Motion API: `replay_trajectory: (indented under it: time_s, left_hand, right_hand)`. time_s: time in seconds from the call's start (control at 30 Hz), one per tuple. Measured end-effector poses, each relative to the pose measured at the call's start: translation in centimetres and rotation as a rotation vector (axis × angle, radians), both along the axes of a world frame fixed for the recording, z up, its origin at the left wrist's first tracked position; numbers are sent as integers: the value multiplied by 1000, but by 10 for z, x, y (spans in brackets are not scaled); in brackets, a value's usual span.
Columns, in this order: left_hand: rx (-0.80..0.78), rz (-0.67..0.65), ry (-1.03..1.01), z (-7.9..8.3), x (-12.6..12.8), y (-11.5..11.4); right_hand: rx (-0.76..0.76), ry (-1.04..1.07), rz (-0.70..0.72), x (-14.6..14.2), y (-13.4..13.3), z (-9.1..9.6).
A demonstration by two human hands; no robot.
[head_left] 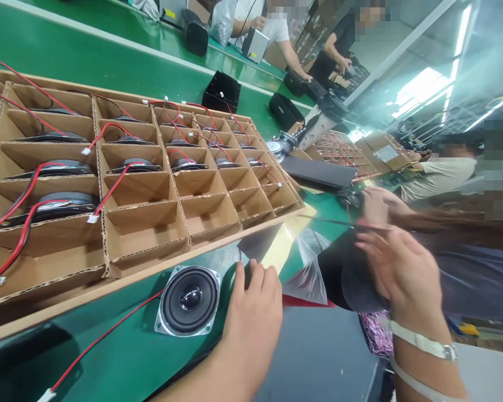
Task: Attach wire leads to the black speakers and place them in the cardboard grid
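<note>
— Resting on the green bench, the left hand [251, 321] lies palm down just right of the square speaker [189, 301], fingers loosely together and closed on nothing, fingertips at a small dark object I cannot identify.

— And that speaker?

— It sits cone up, just in front of the cardboard tray [142, 234], with its red lead [100, 338] trailing toward the near left. Judging by the metal frame and the magnet beneath, it is probably dense for its size. The rigid corners of the frame look like the safe place to take hold; the soft cone and dust cap would dent easily, and the thin lead should not carry the weight.

— The other hand?

— Right of the speaker, the right hand [396, 271] is raised with fingers spread against a dark rounded housing [352, 279]; I cannot tell whether it is gripping. A clear plastic bag [308, 273] lies between the two hands.

— Farther off?

— Beyond the speaker, the tray's far cells hold more drivers with red wires. Past the tray, black cases [222, 92] stand on the bench and other people work.
</note>
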State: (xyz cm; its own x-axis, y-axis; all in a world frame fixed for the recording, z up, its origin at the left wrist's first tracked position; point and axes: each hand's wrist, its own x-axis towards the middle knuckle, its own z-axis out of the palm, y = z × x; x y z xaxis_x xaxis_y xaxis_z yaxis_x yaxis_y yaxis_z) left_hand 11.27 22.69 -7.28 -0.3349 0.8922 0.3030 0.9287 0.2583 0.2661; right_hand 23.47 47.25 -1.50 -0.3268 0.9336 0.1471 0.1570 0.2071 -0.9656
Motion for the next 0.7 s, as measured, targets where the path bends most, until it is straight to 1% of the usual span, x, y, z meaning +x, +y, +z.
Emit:
replay_trajectory:
  time_s: [0.07, 0.13, 0.2, 0.23, 0.3, 0.37, 0.43, 0.5, 0.57, 0.6, 0.7]
  left_hand:
    - [-48, 1, -54, 9, -3, 8]
    - [-78, -6, -112, 18, -3, 21]
    - [-89, -14, -145, 26, -2, 40]
    - [-93, -14, -149, 28, -1, 51]
    - [-113, -1, -141, 32, 0, 77]
    - [-139, 3, -117, 34, -3, 105]
    - [-172, -1, -80, 36, -7, 132]
    - [-232, -9, -42, 39, -12, 155]
    - [-298, -59, 1, 45, -17, 170]
    - [-320, -101, 29, 49, -20, 174]
    - [-356, -230, 146, 64, -34, 173]
  right_hand:
    - [-15, 114, -147, 11, 13, 15]
    - [38, 238, -269, 20, 19, 30]
    - [118, 350, -312, 25, 17, 42]
    - [144, 392, -287, 25, 14, 47]
    - [131, 445, -161, 22, 5, 54]
    - [49, 466, 18, 15, -4, 57]
    - [-30, 477, 184, 7, -11, 57]
    - [-56, 492, 295, -1, -16, 55]
    - [-72, 479, 381, -7, -17, 49]
    - [-93, 451, 424, -10, -15, 45]
    - [-197, 320, 538, -21, -1, 25]
